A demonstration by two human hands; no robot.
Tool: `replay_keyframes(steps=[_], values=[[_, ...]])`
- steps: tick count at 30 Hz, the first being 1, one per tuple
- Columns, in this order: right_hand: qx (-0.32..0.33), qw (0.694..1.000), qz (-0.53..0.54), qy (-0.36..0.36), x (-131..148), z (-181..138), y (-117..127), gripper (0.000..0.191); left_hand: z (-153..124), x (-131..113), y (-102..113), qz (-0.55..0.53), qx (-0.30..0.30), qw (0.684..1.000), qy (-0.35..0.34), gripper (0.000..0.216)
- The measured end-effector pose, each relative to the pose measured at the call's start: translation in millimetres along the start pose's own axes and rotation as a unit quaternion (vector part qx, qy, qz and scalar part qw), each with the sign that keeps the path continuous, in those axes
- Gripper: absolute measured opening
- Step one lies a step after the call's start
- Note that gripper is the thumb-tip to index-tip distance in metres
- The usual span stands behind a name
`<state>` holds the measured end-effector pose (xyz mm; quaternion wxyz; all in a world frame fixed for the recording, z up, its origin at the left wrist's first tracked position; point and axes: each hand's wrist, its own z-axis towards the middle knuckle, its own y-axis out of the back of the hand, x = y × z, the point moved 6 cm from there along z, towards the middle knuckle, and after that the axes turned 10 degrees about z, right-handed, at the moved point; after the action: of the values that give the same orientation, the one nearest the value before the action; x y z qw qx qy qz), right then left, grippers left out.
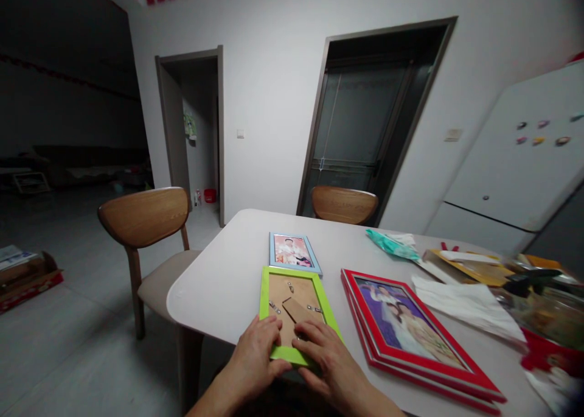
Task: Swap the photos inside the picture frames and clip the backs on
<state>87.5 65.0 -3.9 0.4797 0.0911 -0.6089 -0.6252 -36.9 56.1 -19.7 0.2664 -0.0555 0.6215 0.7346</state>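
- The white dining table [219, 283] spreads beneath and around the lime-green picture frame [323, 298], my landmark here.
- A wooden chair [148, 219] stands beyond the frame and to its left.
- The stack of red picture frames [406, 325] lies to its right, a strip of tabletop between; a sideways swing of my right elbow might nudge the stack askew.
- The lime-green picture frame itself sits right before me at the near side of the table, back up. If I bear down on its near end, it could tip, since that end seems close to the table's edge.
- The light-blue picture frame [292, 251] lies photo up at its far end; pushing the green one forward could scrape it.
- My right hand [326, 350] is half curled over its near right part, fingers on the back; I cannot tell whether I grip or merely press.
- My left hand [258, 353] pinches its near left corner, thumb at the near rail.
- The easel leg [298, 312] slants across its middle and may bend if my right fingers lean on it.
- Small metal clips [274, 307] sit toward its sides; one could scratch a fingertip if I slip.
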Motion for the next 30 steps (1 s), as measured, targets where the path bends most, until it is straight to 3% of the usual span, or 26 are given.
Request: replay_keyframes(steps=[5,11,19,30], values=[[0.002,1.000,0.024,0.007,-2.9,-0.8,2.2,0.032,0.0,1.4,0.5,-0.015,-0.008,1.000,0.004,0.035],[-0.059,0.995,0.066,-0.043,-20.0,15.0,8.5,0.031,-0.4,2.4,-1.9,-0.026,-0.017,0.999,0.005,0.041],[-0.039,0.999,-0.004,-0.029,-17.4,66.1,-9.6,0.029,-4.6,8.6,-3.6,-0.052,-0.018,0.998,-0.002,0.030],[-0.050,0.998,0.015,-0.035,-15.2,73.3,-14.4,0.028,-5.8,9.9,-1.8,-0.080,-0.025,0.996,-0.002,0.032]])
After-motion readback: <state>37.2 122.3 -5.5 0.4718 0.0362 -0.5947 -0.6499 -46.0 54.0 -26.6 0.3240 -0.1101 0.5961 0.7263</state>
